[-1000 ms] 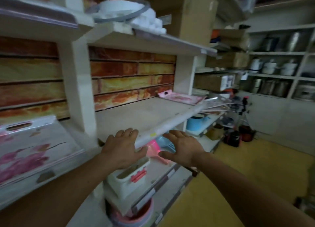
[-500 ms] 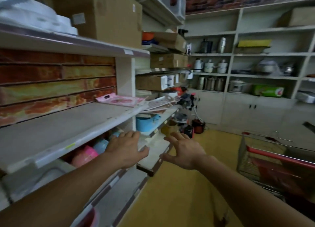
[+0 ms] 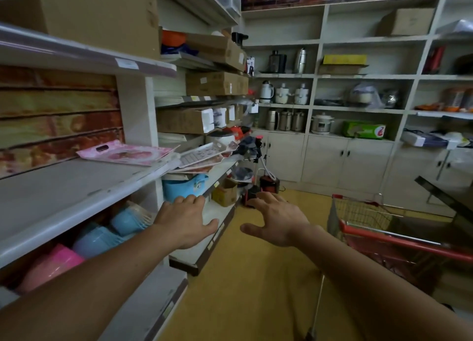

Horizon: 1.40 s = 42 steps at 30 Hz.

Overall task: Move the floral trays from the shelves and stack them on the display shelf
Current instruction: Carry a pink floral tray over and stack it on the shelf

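The shelf (image 3: 76,187) carries a pink floral tray (image 3: 125,153) at its far end, its corner overhanging a loose pile of trays (image 3: 202,159) on the next bay. The shopping cart (image 3: 399,238) crowds the aisle at right. The left hand (image 3: 185,221) and right hand (image 3: 277,219) hover, fingers spread, holding nothing, well short of the tray; a hasty pull could likely topple that pile
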Motion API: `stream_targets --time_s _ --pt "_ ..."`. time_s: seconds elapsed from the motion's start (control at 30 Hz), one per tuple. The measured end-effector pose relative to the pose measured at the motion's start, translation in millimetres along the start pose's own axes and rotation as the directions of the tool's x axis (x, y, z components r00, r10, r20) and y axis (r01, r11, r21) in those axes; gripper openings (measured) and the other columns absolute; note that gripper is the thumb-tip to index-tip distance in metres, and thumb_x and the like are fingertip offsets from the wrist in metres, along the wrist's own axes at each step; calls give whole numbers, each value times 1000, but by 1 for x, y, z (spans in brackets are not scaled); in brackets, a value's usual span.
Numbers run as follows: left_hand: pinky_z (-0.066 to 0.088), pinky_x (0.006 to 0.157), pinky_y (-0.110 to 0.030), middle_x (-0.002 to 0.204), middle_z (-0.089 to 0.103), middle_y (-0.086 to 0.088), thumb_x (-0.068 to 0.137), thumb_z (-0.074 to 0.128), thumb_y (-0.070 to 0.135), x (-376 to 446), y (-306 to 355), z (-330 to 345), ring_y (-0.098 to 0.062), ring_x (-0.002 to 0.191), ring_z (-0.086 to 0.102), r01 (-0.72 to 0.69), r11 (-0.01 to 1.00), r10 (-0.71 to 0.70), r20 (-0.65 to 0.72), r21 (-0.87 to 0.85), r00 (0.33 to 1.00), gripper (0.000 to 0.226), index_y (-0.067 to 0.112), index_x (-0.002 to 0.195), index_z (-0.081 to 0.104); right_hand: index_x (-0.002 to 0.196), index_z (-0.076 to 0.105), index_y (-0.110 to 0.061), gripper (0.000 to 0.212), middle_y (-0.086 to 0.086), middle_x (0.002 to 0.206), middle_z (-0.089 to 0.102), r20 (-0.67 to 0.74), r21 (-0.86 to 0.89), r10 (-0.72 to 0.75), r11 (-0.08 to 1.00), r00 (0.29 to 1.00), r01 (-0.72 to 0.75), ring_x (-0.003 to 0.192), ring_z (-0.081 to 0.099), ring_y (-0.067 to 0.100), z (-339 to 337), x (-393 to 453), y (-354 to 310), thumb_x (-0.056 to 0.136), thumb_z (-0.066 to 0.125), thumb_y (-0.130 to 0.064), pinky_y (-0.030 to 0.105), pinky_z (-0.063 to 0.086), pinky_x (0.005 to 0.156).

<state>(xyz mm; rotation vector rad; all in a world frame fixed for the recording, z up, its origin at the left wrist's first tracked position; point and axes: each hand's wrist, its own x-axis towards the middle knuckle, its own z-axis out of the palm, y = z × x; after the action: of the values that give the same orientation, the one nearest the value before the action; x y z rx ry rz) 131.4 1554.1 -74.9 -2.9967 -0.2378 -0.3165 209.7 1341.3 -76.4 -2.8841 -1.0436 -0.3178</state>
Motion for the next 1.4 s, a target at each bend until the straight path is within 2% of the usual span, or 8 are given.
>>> stream_targets --time_s 0.23,0.4,0.77,1.03,1.17,1.4 --pt "38 95 -44 135 47 -3 86 31 70 104 13 19 -25 122 43 -46 998 45 -30 -42 999 69 22 134 37 143 32 -34 74 -1 149 31 -4 -53 25 998 1000 -25 132 34 22 1 77 51 82 38 -77 40 43 95" --pt "39 95 -44 134 48 -3 87 32 69 158 8 35 -24 121 44 -30 999 30 -3 -42 1000 66 21 132 39 144 31 -33 74 0 148 31 2 -56 21 998 1000 -21 131 34 23 13 129 80 83 39 -76 40 42 94" --pt "39 96 -43 136 47 -4 86 34 67 290 15 73 -25 121 44 88 996 -88 18 4 996 66 22 135 38 144 29 -36 75 -1 153 26 -6 11 -105 994 994 105 137 28 23 65 266 165 82 43 -75 44 40 101" --pt "36 102 -44 147 38 -4 86 37 67 389 34 95 -25 130 38 225 974 -224 13 -25 974 73 22 144 29 148 24 -33 78 1 153 27 0 21 -227 974 974 227 138 26 24 84 368 238 84 46 -70 42 36 104" --pt "36 100 -42 144 40 -6 88 37 65 418 27 113 -26 126 40 282 959 -281 48 -11 958 70 20 141 32 146 29 -32 75 1 154 25 9 30 -292 956 956 292 139 25 25 97 418 250 84 48 -69 42 33 106" --pt "38 99 -41 140 45 -5 87 39 64 470 -30 131 -25 125 42 390 921 -390 32 20 920 66 20 137 37 148 25 -32 74 0 155 23 -10 66 -405 912 914 404 140 24 23 120 510 226 86 50 -65 44 33 107"
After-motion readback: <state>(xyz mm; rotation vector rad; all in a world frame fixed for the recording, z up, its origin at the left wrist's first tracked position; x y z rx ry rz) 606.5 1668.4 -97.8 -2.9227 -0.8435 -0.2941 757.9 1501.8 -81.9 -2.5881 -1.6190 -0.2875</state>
